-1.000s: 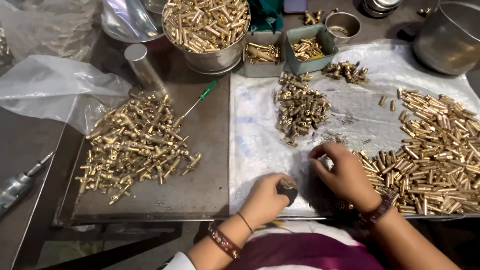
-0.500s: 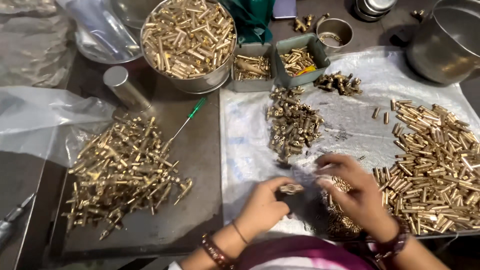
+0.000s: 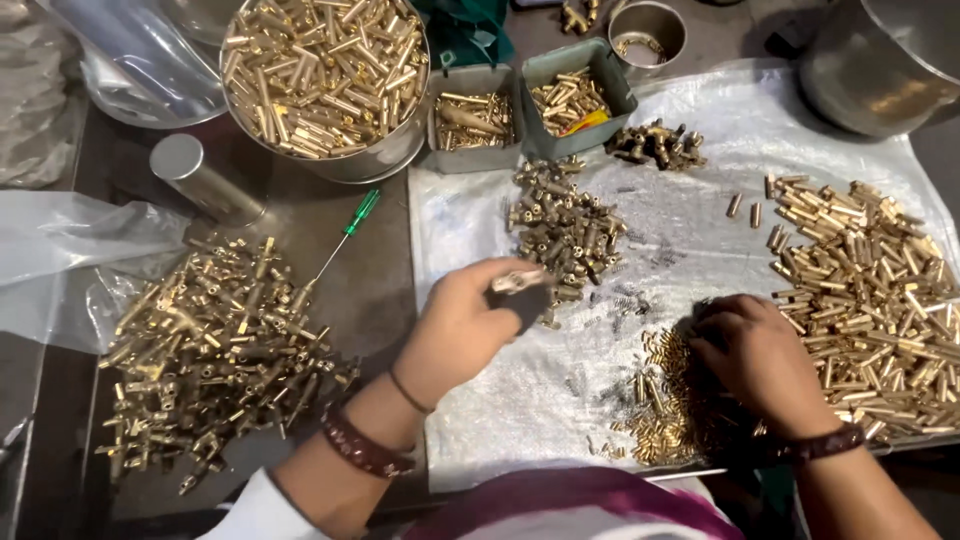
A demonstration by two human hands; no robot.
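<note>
My left hand point(image 3: 462, 328) is raised over the white plastic sheet point(image 3: 690, 230), its fingers closed around a small dark tool with a brass part point(image 3: 518, 285) at its tip. My right hand point(image 3: 752, 362) rests palm down on the sheet, fingers curled over a heap of small brass pins point(image 3: 668, 395); what it grips is hidden. A pile of short brass fittings point(image 3: 563, 225) lies just beyond the left hand. To the right of my right hand spreads a large pile of brass tubes point(image 3: 868, 300).
A heap of brass T-shaped parts point(image 3: 205, 350) and a green screwdriver point(image 3: 350, 228) lie on the left metal tray. At the back stand a steel bowl of brass pieces point(image 3: 325, 75), two grey bins point(image 3: 575, 95), a small cup point(image 3: 648, 28) and a large steel pot point(image 3: 880, 60).
My left hand lifted from the table edge and moved up toward the short fittings with the dark tool. My right hand slid right, uncovering the small pins. The camera shifted.
</note>
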